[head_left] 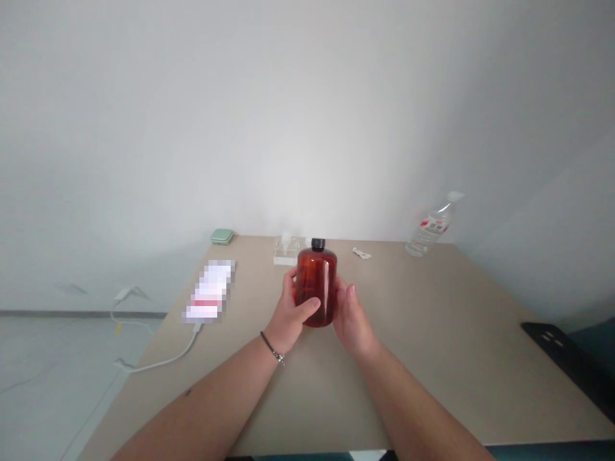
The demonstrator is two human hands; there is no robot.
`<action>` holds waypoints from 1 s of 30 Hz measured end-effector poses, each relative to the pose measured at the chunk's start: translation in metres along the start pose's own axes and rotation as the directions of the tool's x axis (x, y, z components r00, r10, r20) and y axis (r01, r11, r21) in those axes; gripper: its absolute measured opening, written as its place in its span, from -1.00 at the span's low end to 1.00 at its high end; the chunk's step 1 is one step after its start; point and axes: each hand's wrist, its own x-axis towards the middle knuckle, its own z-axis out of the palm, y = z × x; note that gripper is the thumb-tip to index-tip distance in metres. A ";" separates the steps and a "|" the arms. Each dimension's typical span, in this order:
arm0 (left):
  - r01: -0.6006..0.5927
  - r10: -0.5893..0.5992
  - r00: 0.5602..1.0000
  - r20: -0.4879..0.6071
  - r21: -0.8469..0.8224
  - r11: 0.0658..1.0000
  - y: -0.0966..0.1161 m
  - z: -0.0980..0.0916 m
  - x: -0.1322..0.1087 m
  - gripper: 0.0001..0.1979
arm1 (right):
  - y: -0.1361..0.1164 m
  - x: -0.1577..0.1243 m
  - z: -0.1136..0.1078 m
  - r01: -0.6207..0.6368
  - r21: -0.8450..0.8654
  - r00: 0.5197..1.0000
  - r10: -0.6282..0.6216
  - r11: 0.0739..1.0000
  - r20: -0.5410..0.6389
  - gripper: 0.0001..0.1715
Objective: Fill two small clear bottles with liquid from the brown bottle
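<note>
A brown, see-through bottle (317, 275) with a black cap (318, 243) stands upright between my two hands over the middle of the table. My left hand (291, 314) wraps its left side, with the thumb lying across the front and the other fingers hidden behind. Against the right side rests my right hand (354, 320), thumb pointing up and fingers going behind the bottle. Whether the bottle's base touches the tabletop, I cannot tell. Just behind it to the left is a clear box (286, 259) with white tissue-like material on top.
A phone (210, 291) with a white cable (166, 362) lies at left on the table (432, 346). Farther back sit a green case (221, 237) and a white scrap (361, 253). A clear water bottle (435, 225) leans at back right. Some flat black object (562, 358) overhangs the right edge.
</note>
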 end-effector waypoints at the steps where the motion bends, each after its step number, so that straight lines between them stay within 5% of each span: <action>1: -0.021 0.022 0.999 -0.028 0.021 1.000 0.000 0.000 0.001 -0.32 | 0.003 -0.001 -0.001 0.019 -0.060 1.000 -0.018 0.998 0.016 -0.24; 10: -0.013 0.029 0.988 -0.154 0.107 0.994 0.006 -0.001 0.004 -0.49 | 0.016 -0.021 -0.014 0.132 -0.505 0.991 -0.096 0.853 0.095 -0.25; 17: 0.059 -0.061 0.985 -0.162 -0.016 0.998 0.009 0.001 0.007 -0.50 | 0.014 -0.025 -0.013 0.345 -0.721 0.937 -0.180 0.601 0.298 -0.24; 22: 0.098 -0.077 0.986 -0.145 0.148 0.984 0.012 0.004 0.006 -0.44 | 0.010 -0.021 -0.012 0.338 -0.808 0.941 -0.172 0.481 0.292 -0.21; 26: 0.100 -0.084 0.994 -0.064 0.302 0.948 0.016 0.008 0.002 -0.37 | 0.006 -0.017 -0.016 0.279 -0.810 0.957 -0.220 0.516 0.190 -0.24; 30: 0.093 -0.107 0.994 0.028 0.319 0.943 0.018 0.010 -0.001 -0.34 | 0.000 -0.012 -0.017 0.155 -0.694 0.977 -0.213 0.703 0.002 -0.24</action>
